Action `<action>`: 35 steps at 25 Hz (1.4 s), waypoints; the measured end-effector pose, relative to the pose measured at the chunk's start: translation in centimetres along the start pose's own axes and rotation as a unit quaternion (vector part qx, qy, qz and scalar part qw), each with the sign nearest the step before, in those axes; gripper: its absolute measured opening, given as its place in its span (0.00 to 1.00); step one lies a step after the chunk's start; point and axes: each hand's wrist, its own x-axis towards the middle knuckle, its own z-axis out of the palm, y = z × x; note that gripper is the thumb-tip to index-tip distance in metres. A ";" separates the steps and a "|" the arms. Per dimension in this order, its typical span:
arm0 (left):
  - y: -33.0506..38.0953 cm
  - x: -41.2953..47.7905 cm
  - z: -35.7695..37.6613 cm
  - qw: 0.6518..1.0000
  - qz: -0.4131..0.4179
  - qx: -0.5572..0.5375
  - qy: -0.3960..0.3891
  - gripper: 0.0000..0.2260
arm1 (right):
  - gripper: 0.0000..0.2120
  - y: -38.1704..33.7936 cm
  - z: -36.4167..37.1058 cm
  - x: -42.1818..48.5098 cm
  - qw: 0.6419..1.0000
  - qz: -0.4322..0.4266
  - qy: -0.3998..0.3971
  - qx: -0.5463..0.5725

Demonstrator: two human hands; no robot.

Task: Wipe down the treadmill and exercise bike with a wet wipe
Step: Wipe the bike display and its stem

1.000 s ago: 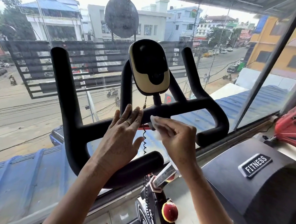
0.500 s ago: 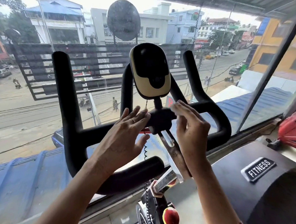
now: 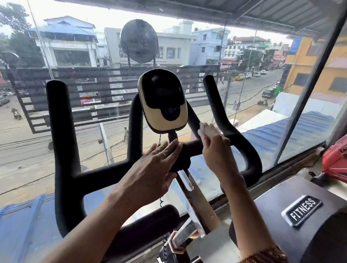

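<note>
Two machines stand at the window — the exercise bike [image 3: 58, 147] in front, the treadmill [image 3: 278, 194] at right. Since half a second ago the right hand [image 3: 215, 152] has climbed from the centre clamp [image 3: 185, 149] to the inner right bar, gripping the wet wipe [image 3: 202, 128] against it; the left hand [image 3: 157, 170] lies flat, fingers straight, on the clamp. The treadmill's badge [image 3: 301, 210] reads "FITNESS".
</note>
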 end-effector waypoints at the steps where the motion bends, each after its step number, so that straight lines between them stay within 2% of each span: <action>1: 0.0 0.0 0.0 1.000 0.001 0.006 -0.004 0.33 | 0.15 0.1 0.6 -0.2 1.000 0.006 -0.006 -0.008; 4: 0.0 0.1 0.1 1.000 0.000 0.014 -0.004 0.33 | 0.15 -0.6 0.5 -2.0 0.999 0.017 0.024 0.043; 8: 0.2 -0.2 0.1 1.000 -0.004 0.023 -0.005 0.34 | 0.15 -1.5 -1.3 -4.5 0.993 0.037 -0.022 0.108; 11: 0.3 -0.2 0.0 1.000 -0.006 0.022 0.005 0.34 | 0.18 -0.2 -1.3 -3.6 0.995 0.065 0.063 0.042; 14: 0.4 -0.5 -0.1 0.999 -0.014 0.032 -0.009 0.34 | 0.24 0.4 -0.2 -2.5 0.996 0.081 -0.010 -0.046; 16: 0.4 -0.6 -0.1 1.000 -0.012 0.024 -0.003 0.33 | 0.23 -0.8 0.2 -3.3 0.995 0.092 -0.039 -0.028; 18: 0.5 -0.7 -0.2 1.000 -0.013 0.010 0.000 0.32 | 0.20 -2.8 -0.2 -4.8 0.996 0.069 -0.058 0.023; 21: 0.6 -0.8 -0.2 0.999 -0.031 0.008 0.001 0.30 | 0.15 -3.9 -0.8 -4.7 0.994 0.038 -0.016 0.105; 23: 0.5 -1.2 -0.1 0.999 -0.035 0.019 0.033 0.28 | 0.16 -3.0 -0.1 -2.9 0.995 0.035 0.012 0.091; 25: 0.1 -2.0 -0.2 0.996 -0.046 0.059 0.048 0.27 | 0.18 -2.2 1.5 -2.0 0.996 0.069 -0.021 0.057; 27: -0.4 -2.8 -0.2 0.991 -0.067 0.099 0.068 0.29 | 0.17 -2.4 3.2 -2.8 0.994 0.087 0.004 0.061; 30: -0.1 -4.3 -1.2 0.992 -0.105 0.040 0.051 0.31 | 0.17 -3.6 4.0 -4.4 0.988 0.095 0.071 0.093; 32: 0.0 -5.3 -1.6 0.993 -0.110 0.026 0.033 0.29 | 0.19 -5.1 3.4 -5.2 0.987 0.110 0.057 0.105; 35: 0.2 -6.2 -1.9 0.993 -0.103 -0.040 0.043 0.26 | 0.14 -7.2 2.5 -6.7 0.990 0.081 0.014 0.112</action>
